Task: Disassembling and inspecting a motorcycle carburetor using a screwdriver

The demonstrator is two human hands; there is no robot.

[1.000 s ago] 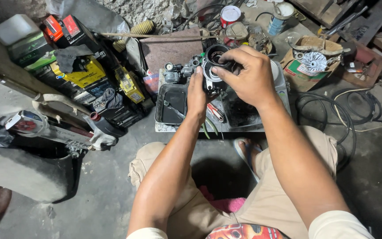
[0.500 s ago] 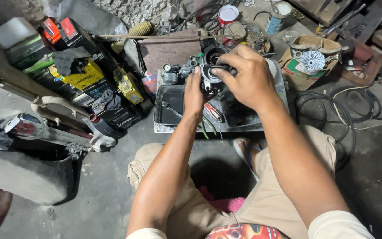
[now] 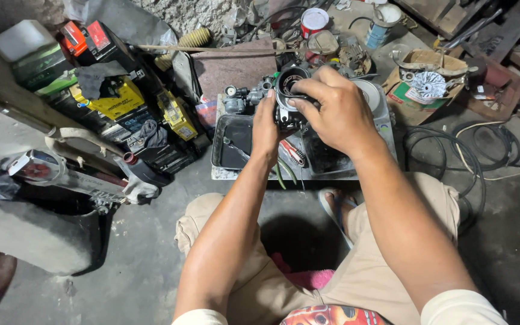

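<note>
Your left hand [image 3: 266,127] steadies carburetor [image 3: 284,96] from side over black tray [image 3: 230,141] (catches drips, probably); your right hand [image 3: 332,111] fingers [image 3: 302,90] pinch its round mouth, keeping opening toward you

Lower body of the carburetor [image 3: 284,99] hidden behind the left hand [image 3: 266,129] and the right hand [image 3: 332,108]. Bottom of the black tray [image 3: 230,144] partly covered by both forearms. Small tools lying in the tray too dim to identify. Far clutter around the red-lidded can [image 3: 314,21] too tangled to name. Exhaust pipe [image 3: 61,171] at near left cut off by the frame edge.
</note>
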